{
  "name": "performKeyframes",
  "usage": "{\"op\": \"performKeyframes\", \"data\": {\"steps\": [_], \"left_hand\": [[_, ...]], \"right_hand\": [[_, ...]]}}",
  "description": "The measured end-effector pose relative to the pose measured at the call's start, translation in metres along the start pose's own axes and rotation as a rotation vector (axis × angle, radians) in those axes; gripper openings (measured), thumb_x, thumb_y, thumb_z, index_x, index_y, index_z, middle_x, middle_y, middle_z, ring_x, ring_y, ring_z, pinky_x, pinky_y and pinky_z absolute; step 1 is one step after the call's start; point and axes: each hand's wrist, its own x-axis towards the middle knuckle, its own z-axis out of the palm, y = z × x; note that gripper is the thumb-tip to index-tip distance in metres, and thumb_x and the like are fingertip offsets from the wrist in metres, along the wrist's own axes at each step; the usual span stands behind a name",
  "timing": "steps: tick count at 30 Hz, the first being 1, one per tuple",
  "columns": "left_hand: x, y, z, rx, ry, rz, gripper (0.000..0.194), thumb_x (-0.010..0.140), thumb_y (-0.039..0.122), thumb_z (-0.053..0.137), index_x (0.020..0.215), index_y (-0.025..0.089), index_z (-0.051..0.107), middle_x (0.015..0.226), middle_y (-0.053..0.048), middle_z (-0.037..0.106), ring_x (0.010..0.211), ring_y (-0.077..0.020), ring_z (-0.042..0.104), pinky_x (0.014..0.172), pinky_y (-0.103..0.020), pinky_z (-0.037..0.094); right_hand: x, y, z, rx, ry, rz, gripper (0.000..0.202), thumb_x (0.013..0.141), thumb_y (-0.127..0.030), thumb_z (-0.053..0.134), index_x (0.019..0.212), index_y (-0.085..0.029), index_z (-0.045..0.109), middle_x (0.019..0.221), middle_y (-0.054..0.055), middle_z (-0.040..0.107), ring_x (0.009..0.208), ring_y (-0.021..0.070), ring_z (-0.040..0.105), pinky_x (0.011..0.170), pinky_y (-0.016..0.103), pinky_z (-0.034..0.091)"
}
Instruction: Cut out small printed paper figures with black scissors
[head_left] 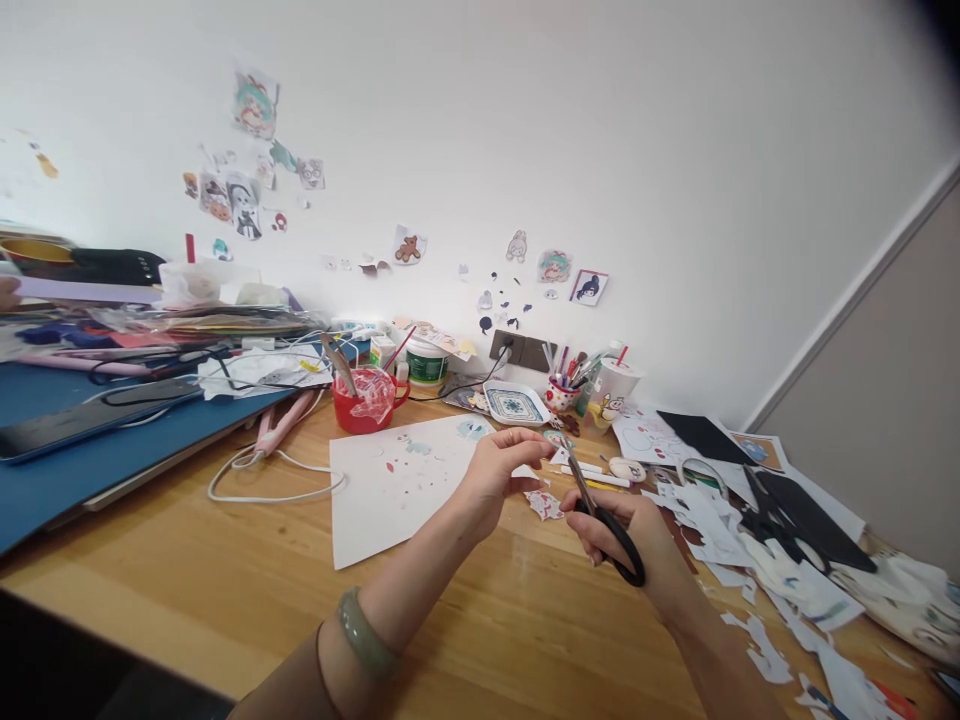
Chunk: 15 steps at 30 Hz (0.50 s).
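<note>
My right hand (pixel 622 525) grips black-handled scissors (pixel 591 493), its fingers in the loops and the blades pointing up and away. Close to the blade tips, my left hand (pixel 504 470) has thumb and fingers pinched together. What it pinches, if anything, is too small to make out. Under my left forearm lies a white sheet (pixel 375 500) with small coloured cut-outs and specks on it. A red-and-white patterned paper scrap (pixel 544 505) rests on the table between the hands.
Paper scraps (pixel 765 650) and a second pair of scissors (pixel 776 512) lie at right. Behind stand a red mug (pixel 364 402), a square patterned dish (pixel 517 403), a pen cup (pixel 562 394) and a lidded drink cup (pixel 615 390). A white cable (pixel 277 497) loops at left.
</note>
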Motion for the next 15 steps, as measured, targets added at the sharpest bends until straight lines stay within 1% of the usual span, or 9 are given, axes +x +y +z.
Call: {"op": "performKeyframes", "data": {"steps": [4,7,11,15], "left_hand": [[-0.0010,0.0004,0.0016,0.021,-0.059,-0.028,0.026,0.059,0.039,0.065,0.069,0.015,0.060,0.076,-0.003,0.056,0.063,-0.0095,0.044,0.051,-0.020,0.040],[-0.0019,0.0008,0.0033,0.069,-0.105,-0.058,0.027,0.058,0.037,0.068,0.070,0.014,0.060,0.077,-0.004,0.059,0.064,-0.0098,0.047,0.053,-0.021,0.040],[-0.0022,0.0009,0.0034,0.086,-0.101,-0.079,0.025,0.056,0.032,0.070,0.070,0.014,0.060,0.076,-0.003,0.059,0.064,-0.0096,0.050,0.053,-0.020,0.040],[-0.0018,0.0007,0.0023,0.086,-0.089,-0.079,0.023,0.057,0.030,0.070,0.069,0.013,0.060,0.075,-0.003,0.059,0.064,-0.0095,0.051,0.054,-0.020,0.040]], "right_hand": [[0.0008,0.0016,-0.0004,-0.011,0.005,0.007,0.011,0.066,-0.024,0.063,0.065,-0.015,0.057,0.048,-0.007,0.042,0.043,0.0072,0.040,0.042,0.019,0.035],[0.0012,0.0022,-0.0003,-0.018,0.009,0.013,0.013,0.065,-0.026,0.064,0.067,-0.015,0.056,0.048,-0.007,0.042,0.043,0.0078,0.040,0.042,0.020,0.035],[0.0014,0.0025,0.0000,-0.020,0.014,0.019,0.015,0.064,-0.027,0.065,0.066,-0.016,0.056,0.048,-0.006,0.042,0.043,0.0082,0.040,0.041,0.020,0.036],[0.0014,0.0031,-0.0008,-0.019,0.005,0.027,0.014,0.064,-0.026,0.065,0.066,-0.015,0.056,0.049,-0.007,0.042,0.043,0.0076,0.040,0.042,0.019,0.036]]}}
